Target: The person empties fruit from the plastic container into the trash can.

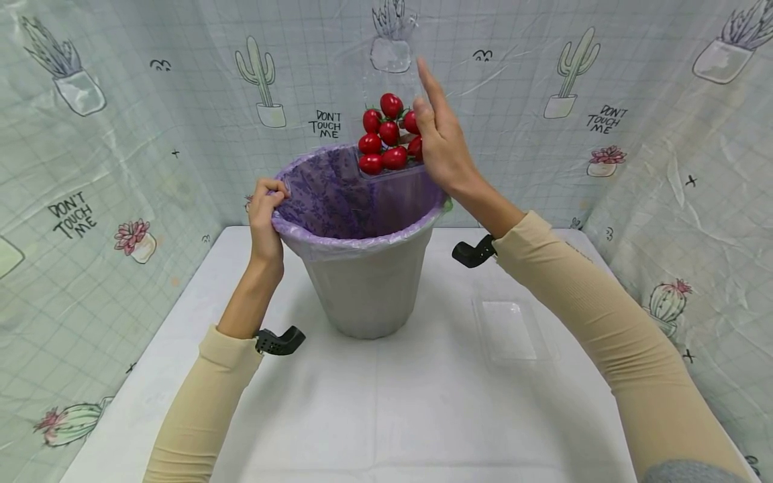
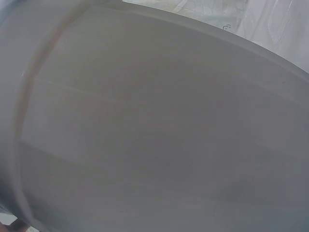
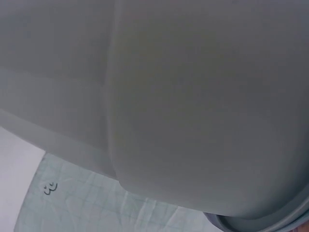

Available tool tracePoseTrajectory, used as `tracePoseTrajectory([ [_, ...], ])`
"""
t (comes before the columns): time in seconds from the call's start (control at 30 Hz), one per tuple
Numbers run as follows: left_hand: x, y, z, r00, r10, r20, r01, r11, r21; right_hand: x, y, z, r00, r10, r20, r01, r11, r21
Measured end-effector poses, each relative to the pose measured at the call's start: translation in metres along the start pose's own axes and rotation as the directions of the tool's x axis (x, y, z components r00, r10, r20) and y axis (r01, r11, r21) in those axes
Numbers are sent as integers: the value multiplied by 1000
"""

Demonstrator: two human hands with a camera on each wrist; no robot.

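In the head view, my left hand (image 1: 266,215) grips the left rim of a pale grey trash bin (image 1: 368,288), its fingers hooked over the purple liner bag (image 1: 356,245) folded round the rim. My right hand (image 1: 443,144) holds a clear plastic box (image 1: 389,172) by its right side, over the back right of the bin's mouth. Red cherry tomatoes (image 1: 389,133) on green stems sit inside it, and the box is tilted up toward me. The bin's outer wall fills most of the left wrist view (image 2: 159,121) and right wrist view (image 3: 193,106).
A clear plastic lid or tray (image 1: 507,329) lies flat on the white table (image 1: 374,402), right of the bin. Cactus-printed sheeting (image 1: 326,74) stands behind and on both sides. A bit of green (image 1: 447,204) shows at the bin's right rim.
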State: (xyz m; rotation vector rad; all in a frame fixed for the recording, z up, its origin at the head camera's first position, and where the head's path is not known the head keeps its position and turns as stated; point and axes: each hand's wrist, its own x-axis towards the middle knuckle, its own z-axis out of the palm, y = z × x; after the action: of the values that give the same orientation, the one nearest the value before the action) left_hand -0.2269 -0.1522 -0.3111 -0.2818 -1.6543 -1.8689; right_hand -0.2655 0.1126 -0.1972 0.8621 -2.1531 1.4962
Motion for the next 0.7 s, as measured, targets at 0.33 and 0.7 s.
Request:
tracePoseTrajectory([
  [0.33, 0, 0, -1, 1000, -6, 2, 6, 1000, 0, 0, 1, 1, 1000, -9, 2, 9, 1000, 2],
  [0.7, 1, -1, -1, 1000, -10, 6, 10, 1000, -5, 0, 1, 1, 1000, -27, -4, 27, 1000, -3],
])
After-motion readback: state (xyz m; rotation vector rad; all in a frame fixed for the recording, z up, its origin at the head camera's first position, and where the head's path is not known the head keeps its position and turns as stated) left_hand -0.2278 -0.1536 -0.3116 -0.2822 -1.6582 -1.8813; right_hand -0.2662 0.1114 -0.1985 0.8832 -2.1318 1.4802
